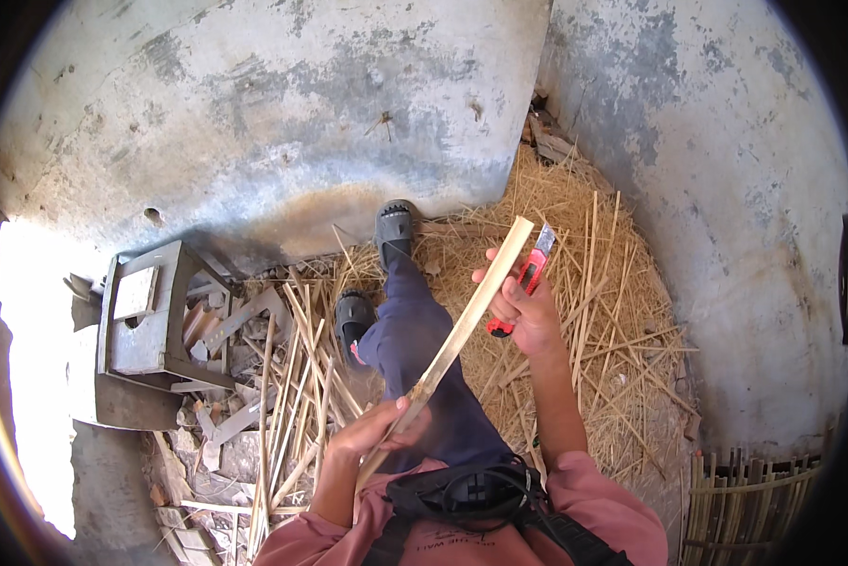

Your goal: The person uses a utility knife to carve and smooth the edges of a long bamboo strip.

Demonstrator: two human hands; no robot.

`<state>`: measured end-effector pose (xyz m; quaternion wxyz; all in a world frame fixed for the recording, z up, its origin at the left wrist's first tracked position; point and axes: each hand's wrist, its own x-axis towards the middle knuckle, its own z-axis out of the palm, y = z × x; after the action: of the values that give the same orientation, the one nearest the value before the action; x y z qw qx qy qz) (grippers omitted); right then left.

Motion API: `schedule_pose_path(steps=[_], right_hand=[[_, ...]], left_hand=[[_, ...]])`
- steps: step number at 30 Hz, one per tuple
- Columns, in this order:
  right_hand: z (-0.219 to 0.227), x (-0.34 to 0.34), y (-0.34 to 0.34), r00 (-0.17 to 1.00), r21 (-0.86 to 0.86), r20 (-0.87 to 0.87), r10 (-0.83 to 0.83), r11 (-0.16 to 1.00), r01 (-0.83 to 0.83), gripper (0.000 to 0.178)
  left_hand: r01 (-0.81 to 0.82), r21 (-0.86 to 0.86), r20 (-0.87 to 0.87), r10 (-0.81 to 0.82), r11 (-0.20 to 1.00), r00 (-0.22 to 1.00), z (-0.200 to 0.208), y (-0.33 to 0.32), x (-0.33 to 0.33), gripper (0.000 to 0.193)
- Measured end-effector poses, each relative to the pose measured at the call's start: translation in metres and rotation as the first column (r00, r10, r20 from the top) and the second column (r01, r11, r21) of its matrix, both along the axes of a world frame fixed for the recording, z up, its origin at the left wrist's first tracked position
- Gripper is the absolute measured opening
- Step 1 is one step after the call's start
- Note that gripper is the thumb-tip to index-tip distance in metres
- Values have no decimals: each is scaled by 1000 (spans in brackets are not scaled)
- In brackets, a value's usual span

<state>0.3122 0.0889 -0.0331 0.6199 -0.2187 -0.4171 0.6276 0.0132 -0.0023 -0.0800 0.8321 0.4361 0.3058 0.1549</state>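
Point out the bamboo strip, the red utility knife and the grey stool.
bamboo strip [462,325]: head view, on the bare middle of the strip between the hands.
red utility knife [530,274]: head view, on its red body above the fingers.
grey stool [146,325]: head view, on its seat.

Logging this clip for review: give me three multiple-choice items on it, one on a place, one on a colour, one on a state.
1. Where does the left hand grip the long pale bamboo strip?
A lower end
B top end
C nowhere

2. What colour is the handle of the utility knife in the right hand?
A blue
B red
C green

3. How is the strip held?
A flat on the straw
B snapped in two
C slanting up across the lap

Key: 1 A, fingers close near its base. 2 B, red body shows. 3 C, it rises to the right.
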Motion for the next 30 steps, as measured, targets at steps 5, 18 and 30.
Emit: schedule_pose_path(steps=[5,18,30], right_hand=[[-4,-6,-3,997,6,-68,-22,1000,22,49],[14,-10,-8,994,1,12,-113,994,113,43],[36,-22,-34,863,110,280,-420,907,406,46]], left_hand=[[-10,-79,153,22,997,988,-6,-3,-1,79],[-103,53,54,100,993,994,14,-1,-3,64],[-286,790,-186,656,543,732,60,-5,13,27]])
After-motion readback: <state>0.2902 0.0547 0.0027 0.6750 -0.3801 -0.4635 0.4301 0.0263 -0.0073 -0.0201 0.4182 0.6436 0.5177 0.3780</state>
